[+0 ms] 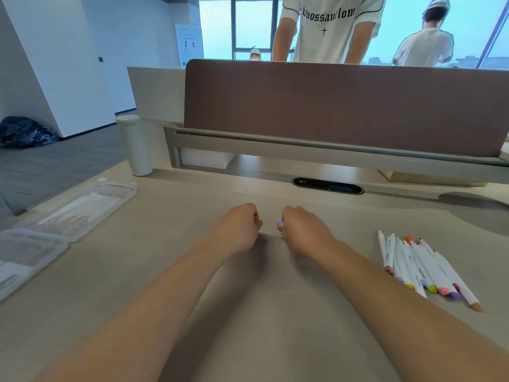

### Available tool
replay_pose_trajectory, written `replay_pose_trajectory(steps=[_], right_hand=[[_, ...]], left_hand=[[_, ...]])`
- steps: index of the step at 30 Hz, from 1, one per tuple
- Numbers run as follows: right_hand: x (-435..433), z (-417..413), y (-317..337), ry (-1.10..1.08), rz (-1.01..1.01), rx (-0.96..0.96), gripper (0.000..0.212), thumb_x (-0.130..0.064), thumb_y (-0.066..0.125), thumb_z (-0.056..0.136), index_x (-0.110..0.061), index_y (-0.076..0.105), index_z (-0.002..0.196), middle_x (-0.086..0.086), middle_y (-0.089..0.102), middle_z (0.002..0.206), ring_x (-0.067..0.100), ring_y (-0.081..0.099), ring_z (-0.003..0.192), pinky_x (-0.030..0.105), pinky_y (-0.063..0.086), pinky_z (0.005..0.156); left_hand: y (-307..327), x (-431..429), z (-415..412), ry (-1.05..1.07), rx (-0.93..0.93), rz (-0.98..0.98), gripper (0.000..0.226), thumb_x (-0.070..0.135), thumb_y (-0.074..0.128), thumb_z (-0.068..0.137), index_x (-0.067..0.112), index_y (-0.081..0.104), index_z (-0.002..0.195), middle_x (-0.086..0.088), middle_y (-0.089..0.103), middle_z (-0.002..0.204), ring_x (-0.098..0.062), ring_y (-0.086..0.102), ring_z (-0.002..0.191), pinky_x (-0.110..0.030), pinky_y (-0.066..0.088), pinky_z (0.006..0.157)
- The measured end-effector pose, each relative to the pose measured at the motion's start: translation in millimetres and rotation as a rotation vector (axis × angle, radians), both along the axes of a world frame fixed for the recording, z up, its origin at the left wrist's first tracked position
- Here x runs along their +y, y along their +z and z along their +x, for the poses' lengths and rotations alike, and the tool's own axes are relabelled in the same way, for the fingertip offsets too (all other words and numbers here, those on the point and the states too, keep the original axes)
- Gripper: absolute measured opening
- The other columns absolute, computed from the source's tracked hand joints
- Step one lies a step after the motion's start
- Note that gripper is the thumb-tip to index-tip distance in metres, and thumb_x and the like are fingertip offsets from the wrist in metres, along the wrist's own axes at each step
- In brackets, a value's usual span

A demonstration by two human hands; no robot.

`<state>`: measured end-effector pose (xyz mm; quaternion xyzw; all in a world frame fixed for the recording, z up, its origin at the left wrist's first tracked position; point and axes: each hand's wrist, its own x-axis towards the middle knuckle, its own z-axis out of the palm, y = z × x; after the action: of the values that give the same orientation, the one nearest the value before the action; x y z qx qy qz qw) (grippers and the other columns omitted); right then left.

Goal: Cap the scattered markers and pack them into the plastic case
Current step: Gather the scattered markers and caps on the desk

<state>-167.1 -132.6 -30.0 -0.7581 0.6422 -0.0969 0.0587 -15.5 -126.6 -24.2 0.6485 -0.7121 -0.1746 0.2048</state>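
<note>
Head view: left hand (pixel 237 230) and right hand (pixel 303 230) sit just apart above a beige worktop (pixel 165 271).
Left hand curls round a small orange piece (pixel 256 215); right hand curls round a purple piece (pixel 279 223). Markers (pixel 418 268) lie bunched at right, well apart from the open clear case (pixel 77 208) at left.

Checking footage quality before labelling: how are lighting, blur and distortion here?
Head view: wide-angle distortion bows the divider and stretches the forearms; window light is bluish and bright behind; soft shadows sit under the left hand and right hand; the plastic case is faint, low-contrast; the orange bit and purple bit they pinch are too small to identify.
</note>
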Motion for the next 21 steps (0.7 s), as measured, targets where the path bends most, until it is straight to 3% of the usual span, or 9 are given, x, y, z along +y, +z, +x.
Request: replay_pose_trajectory(steps=[6, 14, 17, 19, 21], right_hand=[[55.5, -37.7, 23.5, -0.081, -0.008, -0.192, 0.013, -0.024, 0.051, 0.101, -0.012, 0.056, 0.104, 0.006, 0.063, 0.104, 0.022, 0.059, 0.093, 0.030, 0.039, 0.071], [146.2, -122.6, 49.6, -0.156, 0.034, 0.127, 0.021, -0.014, 0.052, 0.100, -0.011, 0.058, 0.120, 0.006, 0.061, 0.121, 0.020, 0.055, 0.095, 0.027, 0.040, 0.078], [166.7, -154.2, 39.0, -0.218, 0.017, 0.125, 0.036, -0.021, 0.049, 0.102, -0.010, 0.053, 0.136, 0.012, 0.048, 0.144, 0.026, 0.046, 0.130, 0.032, 0.036, 0.103], [178.6, -169.9, 33.2, -0.251, 0.083, 0.143, 0.035, -0.024, 0.048, 0.102, -0.006, 0.055, 0.132, 0.015, 0.050, 0.141, 0.029, 0.047, 0.130, 0.031, 0.040, 0.093], [182.9, -185.2, 25.1, -0.302, 0.139, 0.120, 0.026, -0.023, 0.052, 0.099, -0.005, 0.061, 0.115, 0.016, 0.062, 0.123, 0.029, 0.060, 0.110, 0.026, 0.040, 0.072]], left_hand=[[17.8, 52.5, -47.9, -0.082, 0.068, 0.034, 0.020, 0.024, 0.047, 0.100, 0.011, 0.059, 0.108, -0.006, 0.066, 0.106, -0.023, 0.061, 0.095, -0.033, 0.048, 0.080], [24.5, 110.2, -146.9, -0.289, 0.035, 0.180, 0.024, 0.022, 0.051, 0.096, 0.002, 0.062, 0.102, -0.015, 0.068, 0.102, -0.032, 0.065, 0.094, -0.040, 0.053, 0.078], [20.8, 127.2, -184.0, -0.395, -0.169, 0.184, 0.019, 0.019, 0.050, 0.096, 0.006, 0.060, 0.088, -0.016, 0.064, 0.094, -0.028, 0.057, 0.081, -0.034, 0.043, 0.068], [18.5, 134.6, -203.2, -0.438, -0.283, 0.187, 0.018, 0.014, 0.050, 0.095, 0.004, 0.065, 0.095, -0.018, 0.060, 0.095, -0.029, 0.054, 0.081, -0.030, 0.039, 0.067], [15.9, 137.7, -217.7, -0.444, -0.368, 0.213, 0.019, 0.013, 0.047, 0.098, 0.006, 0.064, 0.104, -0.016, 0.059, 0.096, -0.031, 0.057, 0.089, -0.029, 0.039, 0.071]])
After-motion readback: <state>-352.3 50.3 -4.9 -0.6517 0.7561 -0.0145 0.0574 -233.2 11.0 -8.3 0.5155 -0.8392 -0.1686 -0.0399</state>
